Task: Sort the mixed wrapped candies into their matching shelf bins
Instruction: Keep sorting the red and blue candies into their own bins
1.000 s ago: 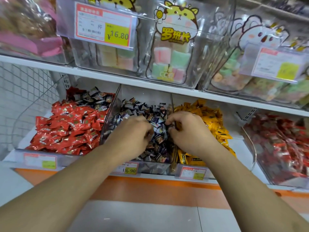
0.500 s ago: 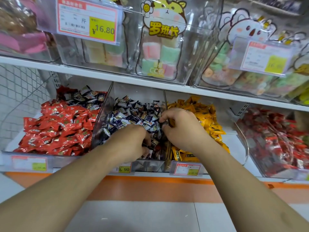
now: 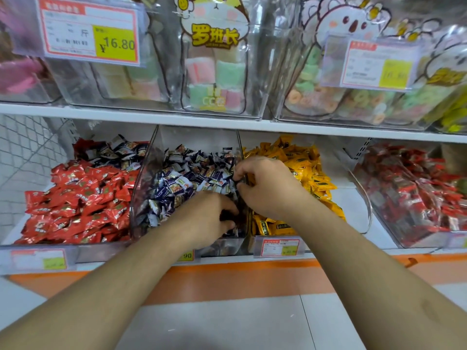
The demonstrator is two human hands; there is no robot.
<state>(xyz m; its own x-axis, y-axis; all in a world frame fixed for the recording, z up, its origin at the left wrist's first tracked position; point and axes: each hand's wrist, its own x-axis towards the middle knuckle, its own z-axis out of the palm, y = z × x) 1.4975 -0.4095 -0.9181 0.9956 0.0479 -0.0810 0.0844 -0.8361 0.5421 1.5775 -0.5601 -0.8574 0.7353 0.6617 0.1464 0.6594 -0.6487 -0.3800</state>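
A clear middle bin [image 3: 144, 198] holds dark blue and white wrapped candies [image 3: 192, 173]. My left hand [image 3: 204, 221] is low at the front of that bin, with its fingers curled around dark candies. My right hand [image 3: 267, 185] sits at the divider between the blue bin and the yellow candies [image 3: 308, 168], its fingertips curled at the divider; what they pinch is hidden. The left bin holds red candies [image 3: 80, 198] with some blue ones [image 3: 121, 150] piled at its back.
A further bin of red wrapped candies [image 3: 414, 195] stands at the right. The upper shelf [image 3: 227, 123] carries clear boxes of pastel sweets with price tags [image 3: 91, 31]. An orange strip [image 3: 227, 279] runs below the lower bins.
My left hand has slid down toward the front of the blue bin. My right hand stays at the divider by the yellow candies. The view has shifted slightly.
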